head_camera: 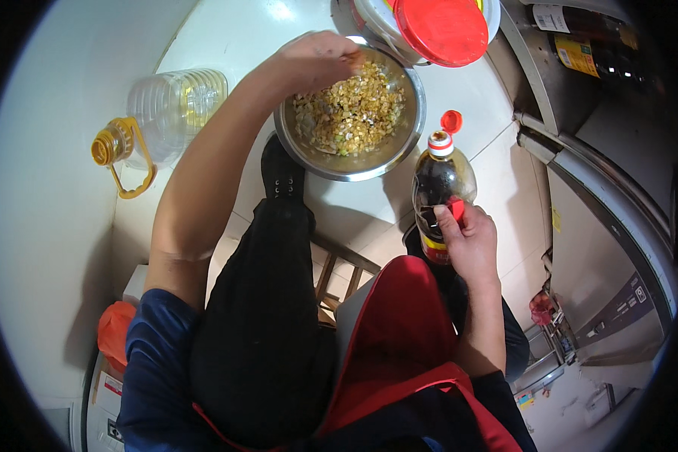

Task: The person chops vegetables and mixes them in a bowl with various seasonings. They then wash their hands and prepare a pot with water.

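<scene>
A steel mixing bowl (418, 124) holds a finely chopped, yellow-brown and pale green food mixture (361, 116). My left hand (323, 61) hangs over the bowl's far left part with its fingers curled. The fingertips are blurred and partly hidden, so I cannot tell whether they hold anything. My right hand (470, 237) grips the red handle of a large clear plastic bottle of dark liquid (432, 175), likely soy sauce. This bottle is to the right of the bowl and nearer to me, its red flip cap (451, 121) open.
At the left lies a clear oil jug (175, 107) with a yellow handle. A white tub (381, 28) with a red lid (442, 28) on top stands beyond the bowl. Along the right are a steel appliance (610, 237) and dark bottles (593, 34). A wooden stool (339, 254) is between my legs.
</scene>
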Available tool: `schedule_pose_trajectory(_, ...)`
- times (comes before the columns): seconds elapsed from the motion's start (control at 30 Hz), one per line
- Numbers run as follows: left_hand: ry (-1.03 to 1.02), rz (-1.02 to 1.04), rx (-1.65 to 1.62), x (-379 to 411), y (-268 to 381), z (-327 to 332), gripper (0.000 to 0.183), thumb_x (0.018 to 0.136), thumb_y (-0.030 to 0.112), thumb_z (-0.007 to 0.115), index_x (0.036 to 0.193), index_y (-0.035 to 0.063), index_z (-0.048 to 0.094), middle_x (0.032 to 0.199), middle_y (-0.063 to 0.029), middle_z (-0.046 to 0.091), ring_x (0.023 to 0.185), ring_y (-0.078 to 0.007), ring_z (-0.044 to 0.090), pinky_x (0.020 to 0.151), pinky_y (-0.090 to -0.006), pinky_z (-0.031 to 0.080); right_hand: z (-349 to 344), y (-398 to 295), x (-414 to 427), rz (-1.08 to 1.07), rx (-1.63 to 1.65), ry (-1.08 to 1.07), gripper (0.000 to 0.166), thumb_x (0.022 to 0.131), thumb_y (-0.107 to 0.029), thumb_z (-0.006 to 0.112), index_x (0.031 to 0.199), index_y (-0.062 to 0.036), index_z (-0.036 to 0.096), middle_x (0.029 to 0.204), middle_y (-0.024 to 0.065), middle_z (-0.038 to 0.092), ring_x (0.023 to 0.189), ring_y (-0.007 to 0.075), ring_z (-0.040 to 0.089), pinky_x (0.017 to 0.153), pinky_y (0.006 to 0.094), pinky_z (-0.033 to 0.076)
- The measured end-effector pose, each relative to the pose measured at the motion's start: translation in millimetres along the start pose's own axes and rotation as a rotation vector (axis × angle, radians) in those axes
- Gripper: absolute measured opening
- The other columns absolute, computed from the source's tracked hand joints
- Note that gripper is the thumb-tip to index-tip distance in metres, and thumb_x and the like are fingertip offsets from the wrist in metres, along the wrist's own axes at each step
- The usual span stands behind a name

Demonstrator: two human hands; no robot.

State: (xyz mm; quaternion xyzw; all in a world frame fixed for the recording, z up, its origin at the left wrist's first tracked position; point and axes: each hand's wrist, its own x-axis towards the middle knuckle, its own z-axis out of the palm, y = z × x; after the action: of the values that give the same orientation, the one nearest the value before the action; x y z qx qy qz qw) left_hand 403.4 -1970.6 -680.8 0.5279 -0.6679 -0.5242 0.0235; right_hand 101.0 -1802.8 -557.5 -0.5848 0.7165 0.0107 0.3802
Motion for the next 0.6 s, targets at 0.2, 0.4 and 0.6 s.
schedule_pose_trajectory(0.2,0.268,-0.207,0.178,15,-73,89,0.039,0.089,0.023,0.061,0.122,0.0018,0.060,0.120,-0.0211,0.067,0.117,-0.0370,0.063,0.101,-0.0442,0.049,-3,14,2,-0.048,0.021,-0.010,0.027,0.094,-0.028,0.073,0.090,-0.0013,0.070,0.078,0.0204,0.066,0.074,0.0387,0.063,0.068,0.0457,0.050)
schedule_pose_trajectory(0.4,0.349,0.209,0.099,28,-78,168,0.025,0.082,0.014,0.059,0.102,-0.0017,0.059,0.100,-0.0213,0.064,0.096,-0.0444,0.061,0.095,-0.0491,0.050,-1,58,-4,0.098,0.311,0.243,0.030,0.100,-0.029,0.069,0.109,0.0001,0.072,0.088,0.0089,0.070,0.088,0.0197,0.066,0.083,0.0325,0.052)
schedule_pose_trajectory(0.6,0.093,0.613,0.543,-26,-47,192,0.018,0.085,0.013,0.062,0.101,0.0084,0.068,0.108,-0.0108,0.065,0.108,-0.0322,0.061,0.098,-0.0539,0.048,5,129,15,0.373,0.964,0.480,0.033,0.107,-0.031,0.058,0.129,-0.0057,0.061,0.121,0.0057,0.067,0.113,0.0174,0.064,0.097,0.0337,0.052)
